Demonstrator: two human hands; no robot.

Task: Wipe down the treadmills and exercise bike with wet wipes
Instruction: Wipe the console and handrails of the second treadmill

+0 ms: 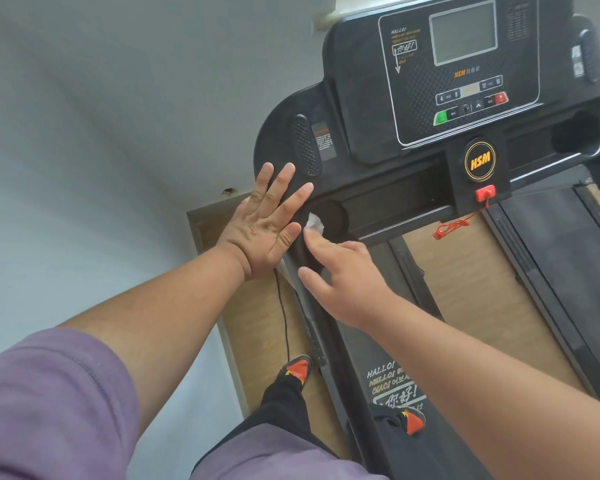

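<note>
Wood floor (465,271) and a grey wall (101,133) frame a black treadmill (378,199). Nearest, two orange-and-black shoes stand apart: one (298,370) on the floor beside the treadmill's left edge, the other (411,419) on the belt (388,362), just by its printed greeting. A black cable (284,320) hangs down along that left edge. Higher up, the left hand (269,225) lies flat, fingers straight and spread, pressing on the left corner of the console (430,81). Just beside it the right hand (340,275) reaches in with relaxed, released fingers, its forefinger touching a white wipe (315,224) that sits at the rim of the left cup holder (329,220). Farther along the tray hangs a red safety key (485,194) with its cord, under the round HSM badge (479,161). Beyond is the grey screen (463,32).
</note>
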